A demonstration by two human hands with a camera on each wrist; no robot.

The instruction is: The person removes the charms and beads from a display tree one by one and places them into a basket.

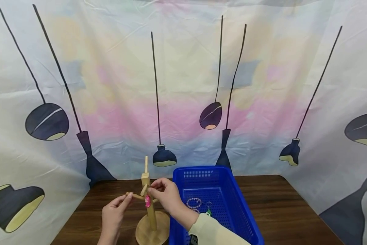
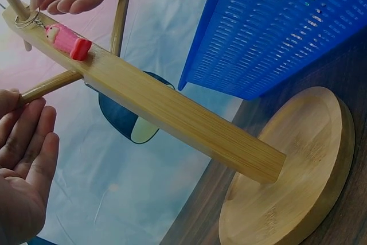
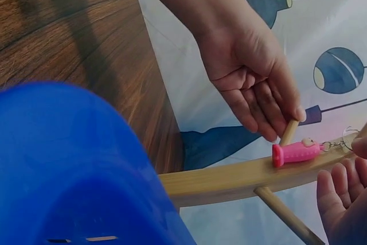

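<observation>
A wooden stand with several pegs (image 1: 151,217) rises from a round base. My left hand (image 1: 113,214) pinches the tip of one side peg (image 2: 51,87) between thumb and index finger, the other fingers loosely bent. A pink figure keychain (image 2: 67,41) hangs against the post, its metal ring (image 2: 27,20) around an upper peg. On the other side, my right hand (image 1: 168,195) pinches that ring at the peg, thumb and index finger together. In the right wrist view the pink figure lies along the post between both hands.
Right beside the stand is a blue plastic basket (image 1: 243,200). Inside it lie a beaded bracelet (image 1: 194,203) and a green keychain (image 1: 209,211). Both stand on a dark wooden table (image 1: 278,211), with a lamp-printed cloth (image 1: 186,85) hanging behind.
</observation>
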